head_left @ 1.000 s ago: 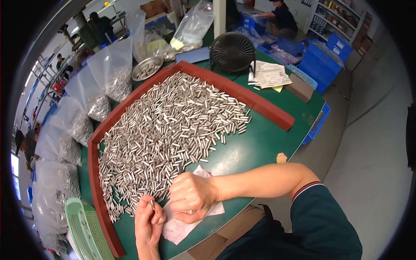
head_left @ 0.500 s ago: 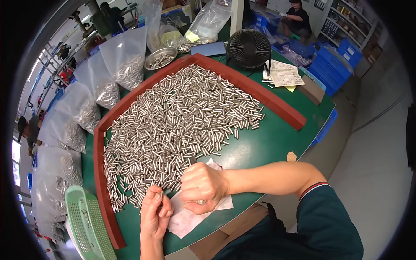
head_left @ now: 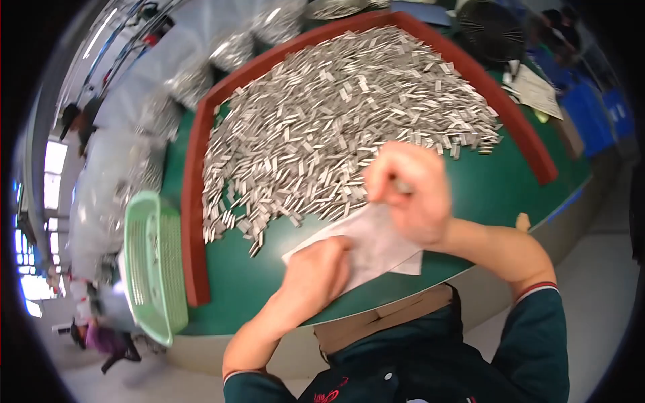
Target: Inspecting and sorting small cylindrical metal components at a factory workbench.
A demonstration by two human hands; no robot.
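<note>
A large heap of short metal pins [head_left: 322, 127] is spread on a green tabletop. Close to its near edge lies a white cloth [head_left: 376, 248]. My left hand [head_left: 316, 272] rests with curled fingers on the cloth's left part, its back turned up; what it holds, if anything, is hidden. Over the cloth's right side my right hand [head_left: 413, 195] is raised and curled, smeared by motion. A small pale glint shows inside its fingers, too blurred to name.
A red-brown rail [head_left: 195, 201] borders the heap on the left, back and right. Beside it on the left stands a green plastic basket [head_left: 158, 269]. Clear bags [head_left: 191, 84] of metal pieces line the table's far left. A black fan [head_left: 489, 30] and papers [head_left: 534, 91] sit back right.
The view has turned, so the heap sits higher and further right. My left hand, which held up a pin, now lies back-up on the cloth. My right fist has lifted off the cloth.
</note>
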